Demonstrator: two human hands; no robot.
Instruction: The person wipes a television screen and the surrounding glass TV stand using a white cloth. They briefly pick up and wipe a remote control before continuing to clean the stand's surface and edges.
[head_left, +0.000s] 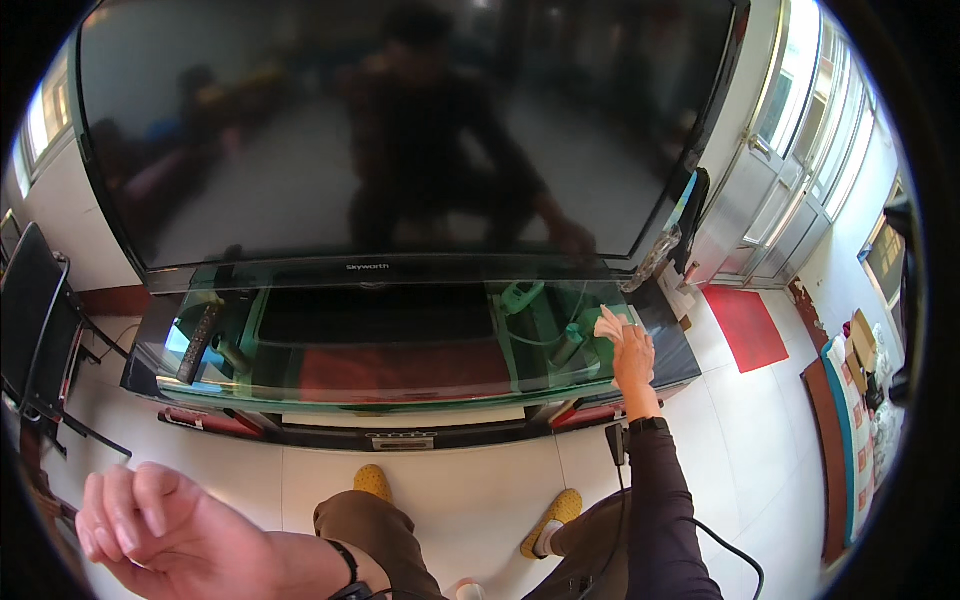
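My right hand (634, 358) is over the right end of the glass top (420, 386) of a TV stand, closed on a crumpled pale cloth or tissue (611, 324). Near it, a green-tinted cylinder (568, 343) and a handheld device (523, 297) show at or through the glass. My left hand (154, 517) is raised at the lower left, palm up with its fingers curled, and nothing shows in it. A dark remote control (200, 343) lies on the left part of the glass. Behind the glass top stands a large Skyworth television (405, 150), its dark screen reflecting a person.
A black folding chair (37, 322) stands at the left. To the right are a red mat (746, 328), a metal-framed door (772, 172) and a low seat or bed (836, 450) with a cardboard box (862, 352). A black cable (731, 551) runs beside my right arm.
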